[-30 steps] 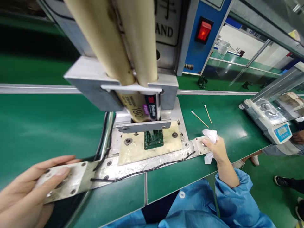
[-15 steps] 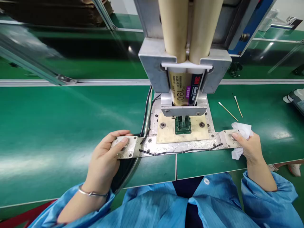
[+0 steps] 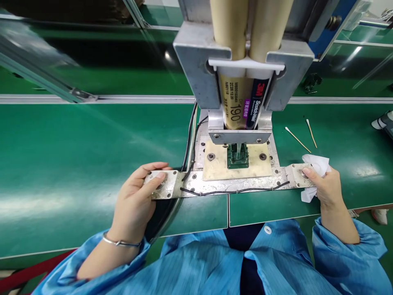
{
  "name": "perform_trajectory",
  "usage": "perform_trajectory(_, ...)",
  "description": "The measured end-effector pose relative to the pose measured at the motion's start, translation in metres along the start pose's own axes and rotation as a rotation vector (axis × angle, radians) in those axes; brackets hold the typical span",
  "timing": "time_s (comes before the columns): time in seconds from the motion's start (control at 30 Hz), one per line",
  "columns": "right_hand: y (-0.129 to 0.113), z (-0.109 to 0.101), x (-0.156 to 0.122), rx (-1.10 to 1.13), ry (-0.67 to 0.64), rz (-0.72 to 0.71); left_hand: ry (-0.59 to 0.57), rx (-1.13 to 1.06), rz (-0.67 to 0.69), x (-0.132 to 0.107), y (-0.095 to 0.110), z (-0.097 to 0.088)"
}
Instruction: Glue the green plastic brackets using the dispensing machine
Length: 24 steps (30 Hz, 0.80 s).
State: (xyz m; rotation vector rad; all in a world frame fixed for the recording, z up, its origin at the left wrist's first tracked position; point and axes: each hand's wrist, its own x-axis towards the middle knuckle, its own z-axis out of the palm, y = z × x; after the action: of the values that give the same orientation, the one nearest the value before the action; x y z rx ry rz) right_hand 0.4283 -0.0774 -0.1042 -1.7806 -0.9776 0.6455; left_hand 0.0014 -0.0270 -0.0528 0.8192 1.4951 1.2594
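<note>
My left hand (image 3: 133,194) wraps the left metal button block (image 3: 172,184), its thumb pressed on the round button. At the opposite end, my right hand (image 3: 330,184) has its thumb on the button of the right metal block (image 3: 296,176) and holds a crumpled white tissue (image 3: 319,164) against it. Between them, a small green part (image 3: 238,162) sits on a cream fixture plate (image 3: 208,172). Above stands a two-barrel adhesive cartridge (image 3: 235,102) in a metal holder (image 3: 196,73); its clear nozzle (image 3: 239,150) reaches down to the green part.
Two cotton swabs (image 3: 297,139) lie on the green bench (image 3: 92,143) at the right. Black cables (image 3: 190,139) run along the fixture's left side. A dark bottle-like object (image 3: 385,125) stands at the right edge. A metal rail (image 3: 138,99) crosses behind.
The view has shifted slightly, so the bench and fixture appear higher and the cartridge holder larger. Both thumbs stay on the buttons, and the tissue is still in my right hand.
</note>
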Motion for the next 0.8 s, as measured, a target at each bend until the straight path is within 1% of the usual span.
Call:
perform_trajectory(0.2, -0.003, -0.0002, -0.0008, -0.037, -0.002, -0.027, 0.01, -0.003, -0.001, -0.001, 0.0014, -0.0006)
perform_trajectory(0.33, -0.0043, -0.0002, -0.0013, -0.028, -0.014, -0.018, 0.012, -0.002, 0.006, -0.0018, 0.0028, 0.0002)
perform_trajectory(0.6, -0.0078, 0.0019, -0.0014, -0.013, 0.017, 0.03, 0.013, -0.002, 0.023, -0.001, 0.0013, 0.0003)
perform_trajectory(0.8, -0.008, 0.0007, -0.0023, -0.026, 0.022, 0.012, 0.004, -0.004, 0.041, -0.0004, 0.0004, -0.0004)
